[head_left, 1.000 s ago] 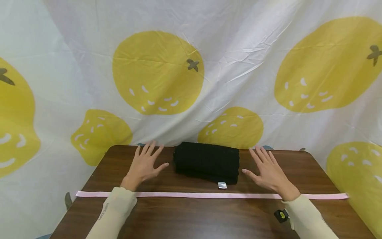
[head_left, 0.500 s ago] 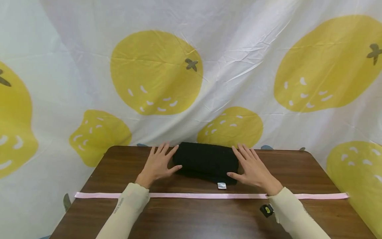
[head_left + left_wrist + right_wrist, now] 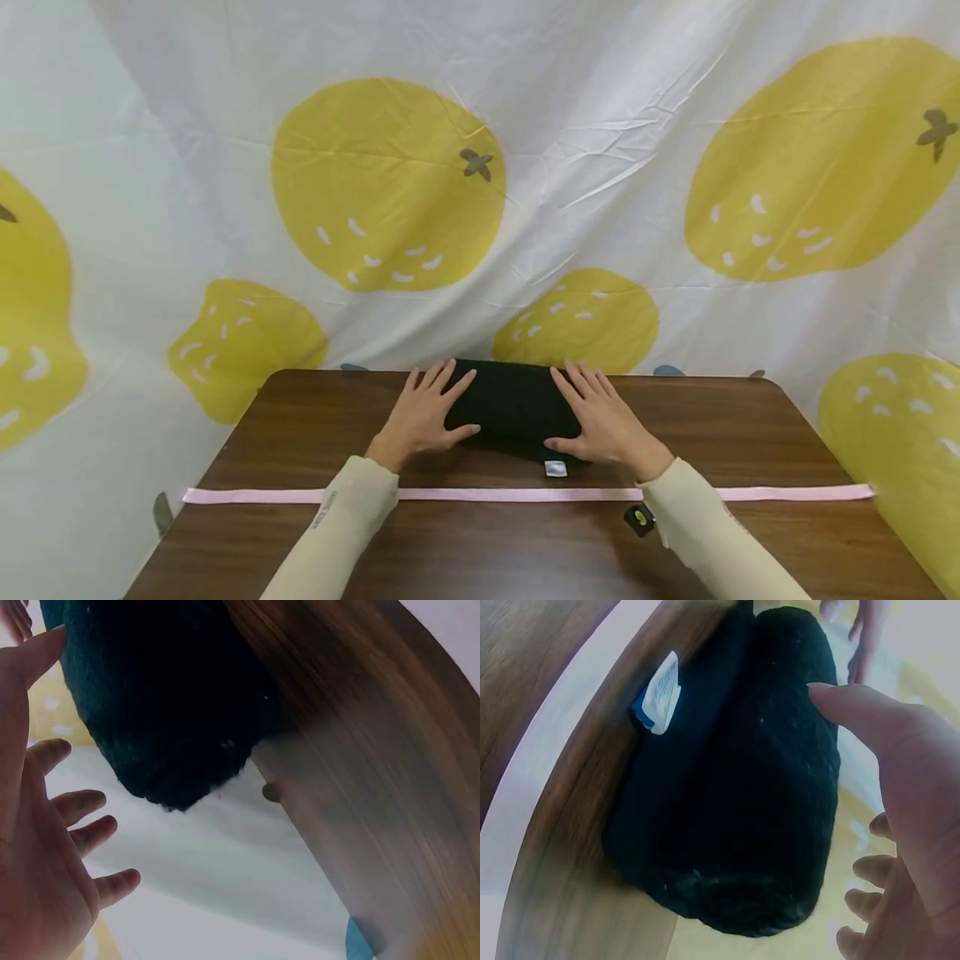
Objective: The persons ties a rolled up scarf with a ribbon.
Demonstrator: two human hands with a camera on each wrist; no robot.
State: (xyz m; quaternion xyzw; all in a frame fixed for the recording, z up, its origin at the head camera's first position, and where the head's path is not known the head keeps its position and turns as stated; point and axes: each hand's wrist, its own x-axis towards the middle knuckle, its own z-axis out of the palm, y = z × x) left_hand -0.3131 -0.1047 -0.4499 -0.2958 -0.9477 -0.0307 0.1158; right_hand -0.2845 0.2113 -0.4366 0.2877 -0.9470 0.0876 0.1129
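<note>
A rolled or folded black cloth (image 3: pixel 513 408) with a soft, fuzzy surface lies near the table's far edge. From its near side a small white label (image 3: pixel 556 468) sticks out. My left hand (image 3: pixel 423 421) is spread over the cloth's left end, fingers pointing forward and thumb inward. Over the other end, my right hand (image 3: pixel 607 421) mirrors it. Both wrist views show the fingers extended and not wrapped round the black cloth (image 3: pixel 742 772). Whether either hand touches it is hard to tell.
A pink strip (image 3: pixel 517 495) runs across the brown wooden table (image 3: pixel 480 550), nearer to me than the cloth. Behind the table hangs a white curtain (image 3: pixel 585 83) printed with yellow fruit. A small black device (image 3: pixel 640 519) is at my right cuff.
Both hands have moved inward, from beside the cloth to over its two ends. The cloth has stayed in about the same place.
</note>
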